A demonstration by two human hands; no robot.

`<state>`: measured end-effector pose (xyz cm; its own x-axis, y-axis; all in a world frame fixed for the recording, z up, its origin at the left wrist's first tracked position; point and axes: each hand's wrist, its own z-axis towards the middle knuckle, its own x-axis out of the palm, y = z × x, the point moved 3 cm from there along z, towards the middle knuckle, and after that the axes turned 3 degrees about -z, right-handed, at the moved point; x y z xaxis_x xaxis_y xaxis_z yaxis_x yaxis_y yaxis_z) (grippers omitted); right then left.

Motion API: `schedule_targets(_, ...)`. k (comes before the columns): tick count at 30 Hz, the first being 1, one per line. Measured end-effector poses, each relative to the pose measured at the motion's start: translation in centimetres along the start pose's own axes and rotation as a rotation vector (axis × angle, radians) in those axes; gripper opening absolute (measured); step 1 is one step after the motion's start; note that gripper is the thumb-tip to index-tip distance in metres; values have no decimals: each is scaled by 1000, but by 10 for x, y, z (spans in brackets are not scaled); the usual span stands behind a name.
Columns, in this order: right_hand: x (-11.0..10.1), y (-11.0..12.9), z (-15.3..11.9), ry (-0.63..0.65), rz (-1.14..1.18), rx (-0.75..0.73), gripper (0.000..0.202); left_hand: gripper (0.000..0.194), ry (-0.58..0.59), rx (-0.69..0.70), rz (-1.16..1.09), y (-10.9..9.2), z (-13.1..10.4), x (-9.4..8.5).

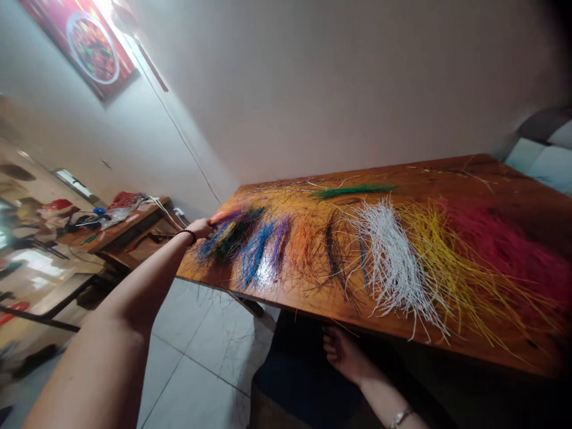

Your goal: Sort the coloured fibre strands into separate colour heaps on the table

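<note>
My left hand reaches to the far left end of the wooden table, its fingers closed at the edge of a mixed pile of dark, blue and yellow strands. Something orange-pink shows at the fingertips, too blurred to name. My right hand hangs over my lap below the table edge, fingers loosely curled and nothing visible in them. Rightward from the mixed pile lie blue strands, purple strands, orange strands, dark brown strands, white strands, yellow strands and red strands.
Green strands lie near the back of the table, against the wall. A second table with a clutter of things stands at the left. Loose strands overhang the front edge above the tiled floor.
</note>
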<state>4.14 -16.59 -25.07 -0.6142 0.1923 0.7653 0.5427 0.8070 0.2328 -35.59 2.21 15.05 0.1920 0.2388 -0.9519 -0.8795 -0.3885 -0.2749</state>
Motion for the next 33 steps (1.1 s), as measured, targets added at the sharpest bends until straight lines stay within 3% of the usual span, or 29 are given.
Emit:
schedule_targets(5, 1, 3, -1, 8, 1, -32, 11, 33, -135, 2, 123, 18, 2, 21)
schedule_targets(9, 3, 3, -2, 28, -2, -15, 10, 23, -53, 45, 203, 27, 2, 38)
schedule_targets(13, 4, 3, -4, 20, 2, 0, 9, 31, -88, 69, 248, 31, 0, 46)
schedule_targets(26, 8, 4, -8, 4, 31, 13, 10, 31, -184, 28, 324, 34, -7, 16)
schedule_targets(33, 7, 3, -9, 0, 44, -4, 13, 27, -243, 30, 188, 32, -10, 5)
